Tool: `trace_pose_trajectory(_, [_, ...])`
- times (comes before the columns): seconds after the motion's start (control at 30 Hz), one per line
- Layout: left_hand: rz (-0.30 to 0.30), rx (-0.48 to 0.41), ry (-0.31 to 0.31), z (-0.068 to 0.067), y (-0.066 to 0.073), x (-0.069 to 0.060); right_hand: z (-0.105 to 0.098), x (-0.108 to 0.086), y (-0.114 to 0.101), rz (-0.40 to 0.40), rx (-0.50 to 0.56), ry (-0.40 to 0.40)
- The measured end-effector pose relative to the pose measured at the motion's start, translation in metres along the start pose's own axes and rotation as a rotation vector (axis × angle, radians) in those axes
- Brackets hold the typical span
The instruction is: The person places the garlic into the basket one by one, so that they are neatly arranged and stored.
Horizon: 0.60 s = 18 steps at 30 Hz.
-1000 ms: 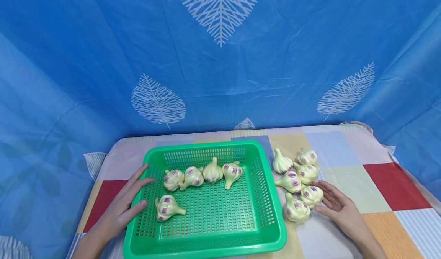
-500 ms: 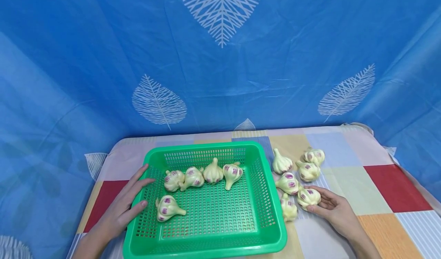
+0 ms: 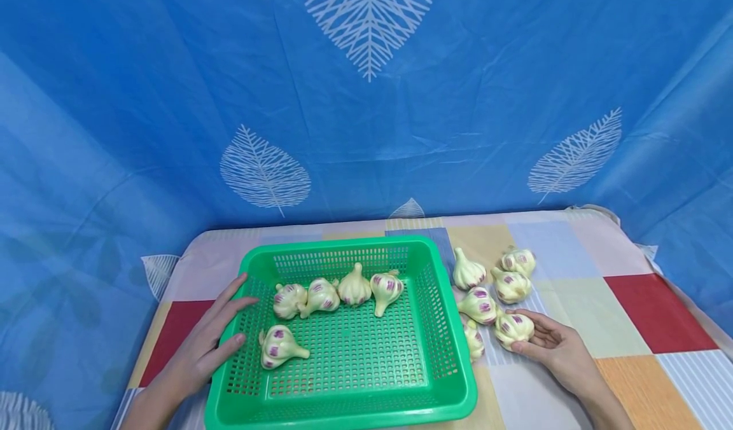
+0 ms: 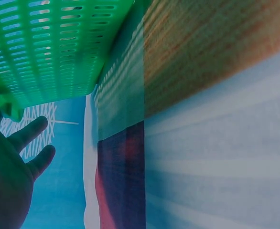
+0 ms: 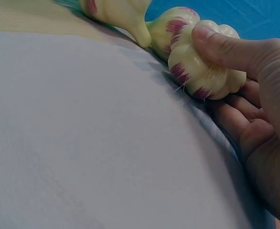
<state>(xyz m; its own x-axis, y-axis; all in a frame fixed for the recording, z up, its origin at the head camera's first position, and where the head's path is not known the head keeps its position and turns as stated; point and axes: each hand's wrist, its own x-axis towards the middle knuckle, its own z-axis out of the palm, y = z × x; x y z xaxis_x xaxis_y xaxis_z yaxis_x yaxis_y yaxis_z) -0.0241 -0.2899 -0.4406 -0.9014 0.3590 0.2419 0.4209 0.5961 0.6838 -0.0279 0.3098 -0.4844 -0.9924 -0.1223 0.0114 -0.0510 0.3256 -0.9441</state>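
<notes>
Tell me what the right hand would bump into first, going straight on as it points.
The right hand, holding a garlic bulb, would probably meet the next bulb diagonally ahead, near the green basket; the gap is hard to judge.

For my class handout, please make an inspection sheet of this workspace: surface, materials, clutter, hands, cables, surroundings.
Surface: patchwork tablecloth.
Materials: green basket holding five garlic bulbs; six more bulbs outside, to its right.
Clutter: nothing seen.
Left hand: fingers reach over the basket's left rim; contact unclear.
Right hand: pinches one outside bulb, thumb on top.
Cables: nothing seen.
Surroundings: blue cloth with white leaf prints.
</notes>
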Motion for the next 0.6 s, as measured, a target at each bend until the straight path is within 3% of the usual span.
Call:
trace_pose_trajectory(0.17, [0.018, -0.003, 0.002, -0.001, 0.001, 0.0, -0.007, -0.001, -0.012, 0.052, -0.026, 0.022])
trace_pose_trajectory(0.3, [0.023, -0.02, 0.001, -0.001, 0.001, 0.0, -0.015, -0.001, -0.029, 0.086, 0.017, 0.027])
trace_pose_trajectory(0.4, [0.02, -0.018, -0.003, -0.001, 0.0, 0.0, -0.022, 0.0, -0.041, 0.069, 0.022, 0.026])
trace_pose_trajectory(0.6, [0.011, -0.009, -0.008, -0.001, 0.0, 0.0, -0.032, 0.009, -0.068, -0.019, -0.089, 0.01])
